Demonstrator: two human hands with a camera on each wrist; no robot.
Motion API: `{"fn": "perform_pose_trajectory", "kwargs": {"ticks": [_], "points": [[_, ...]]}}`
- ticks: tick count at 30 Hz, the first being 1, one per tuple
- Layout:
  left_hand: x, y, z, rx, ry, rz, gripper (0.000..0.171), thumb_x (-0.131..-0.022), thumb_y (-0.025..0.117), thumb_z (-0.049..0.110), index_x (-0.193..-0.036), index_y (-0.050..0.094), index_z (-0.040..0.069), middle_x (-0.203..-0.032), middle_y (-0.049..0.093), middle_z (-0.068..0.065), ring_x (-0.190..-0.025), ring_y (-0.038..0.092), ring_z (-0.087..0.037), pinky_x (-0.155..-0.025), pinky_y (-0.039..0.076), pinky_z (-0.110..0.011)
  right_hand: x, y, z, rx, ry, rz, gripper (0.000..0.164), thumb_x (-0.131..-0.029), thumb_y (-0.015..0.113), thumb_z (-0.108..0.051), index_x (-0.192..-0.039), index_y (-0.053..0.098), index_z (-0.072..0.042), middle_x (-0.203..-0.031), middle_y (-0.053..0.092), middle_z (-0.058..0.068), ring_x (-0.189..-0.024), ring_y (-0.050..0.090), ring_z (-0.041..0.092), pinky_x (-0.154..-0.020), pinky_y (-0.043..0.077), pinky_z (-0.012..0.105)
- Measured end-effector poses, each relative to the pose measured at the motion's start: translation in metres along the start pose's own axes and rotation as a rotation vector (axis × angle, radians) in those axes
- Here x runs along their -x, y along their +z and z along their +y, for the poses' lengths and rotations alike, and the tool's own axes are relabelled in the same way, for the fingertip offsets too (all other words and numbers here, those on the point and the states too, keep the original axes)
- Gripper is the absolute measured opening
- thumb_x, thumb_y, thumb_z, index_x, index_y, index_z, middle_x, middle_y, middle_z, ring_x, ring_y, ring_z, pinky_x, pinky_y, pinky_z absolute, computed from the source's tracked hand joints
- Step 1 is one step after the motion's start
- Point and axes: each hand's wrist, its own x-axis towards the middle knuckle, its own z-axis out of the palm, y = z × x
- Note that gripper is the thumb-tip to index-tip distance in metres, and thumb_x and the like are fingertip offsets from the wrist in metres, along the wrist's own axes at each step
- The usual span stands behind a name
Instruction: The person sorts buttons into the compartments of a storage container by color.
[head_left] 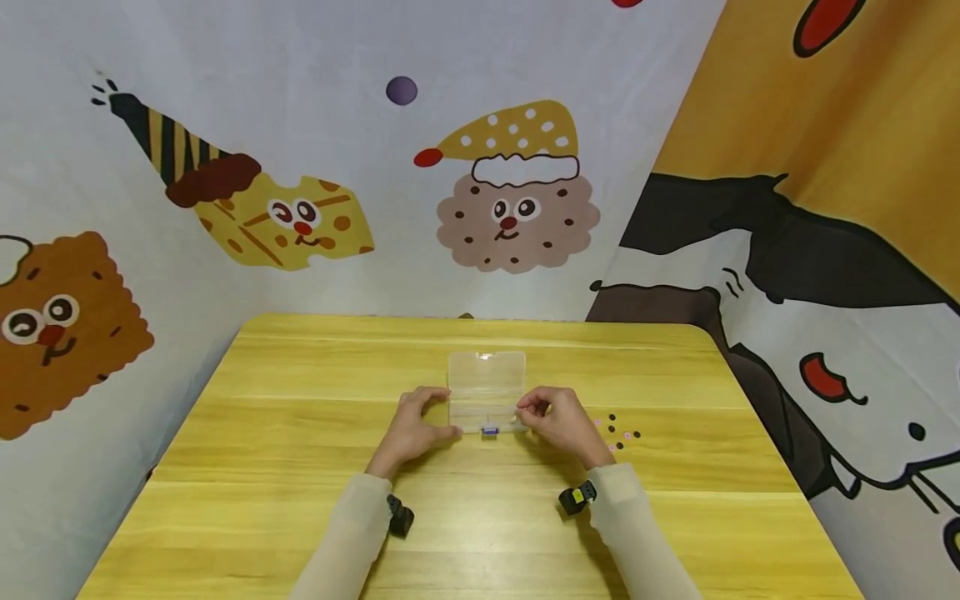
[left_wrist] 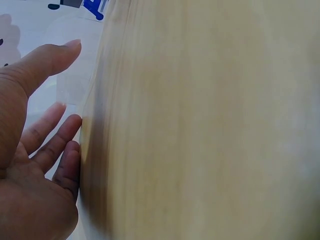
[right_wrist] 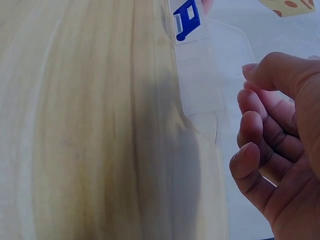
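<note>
A clear plastic box point(head_left: 487, 371) with its lid raised stands on the table, a blue latch point(head_left: 490, 431) at its front edge. My left hand point(head_left: 414, 429) holds the box's left end, thumb at the front corner and fingertips by the hinge side. Over the right end is my right hand point(head_left: 557, 418), its thumb and index fingertips close together and the other fingers curled. I cannot tell whether something tiny sits between those tips. Several small black and pink pieces point(head_left: 612, 429) lie on the table beside the right hand.
The wooden table point(head_left: 300, 367) extends around both forearms. A white cloth with cartoon prints point(head_left: 405, 208) hangs behind it, and a yellow, black and white printed cloth point(head_left: 750, 167) hangs on the right. A black wrist camera point(head_left: 401, 518) is strapped at the left cuff.
</note>
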Motion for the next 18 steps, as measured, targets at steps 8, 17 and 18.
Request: {"fn": "perform_pose_trajectory", "kwargs": {"ticks": [8, 17, 18], "points": [[0.001, 0.000, -0.001, -0.001, -0.015, -0.004, 0.066, -0.076, 0.093, 0.024, -0.135, 0.064, 0.018, -0.138, 0.062, -0.001, -0.131, 0.044, -0.026, -0.116, 0.039, -0.052, 0.004, 0.000, 0.001, 0.005, 0.035, -0.008, 0.010, -0.092, 0.076, -0.014, -0.102, 0.075, -0.011, -0.083, 0.067, -0.006, -0.075, 0.060, 0.010, -0.065, 0.053, 0.022], [-0.002, 0.000, -0.001, -0.004, -0.012, -0.004, 0.066, -0.075, 0.093, 0.025, -0.135, 0.064, 0.018, -0.138, 0.062, -0.001, -0.131, 0.044, -0.026, -0.116, 0.039, -0.053, 0.008, -0.019, 0.000, 0.029, -0.029, 0.057, 0.023, -0.090, 0.079, -0.014, -0.110, 0.074, -0.004, -0.085, 0.069, -0.003, -0.073, 0.060, 0.009, -0.062, 0.052, 0.022], [-0.002, 0.000, -0.001, -0.001, -0.014, -0.004, 0.066, -0.075, 0.093, 0.025, -0.134, 0.064, 0.018, -0.138, 0.062, -0.001, -0.131, 0.044, -0.026, -0.116, 0.039, -0.052, 0.009, -0.022, 0.001, 0.030, -0.034, 0.063, 0.024, -0.090, 0.079, -0.015, -0.111, 0.073, -0.004, -0.085, 0.069, -0.002, -0.072, 0.060, 0.009, -0.061, 0.051, 0.022]]}}
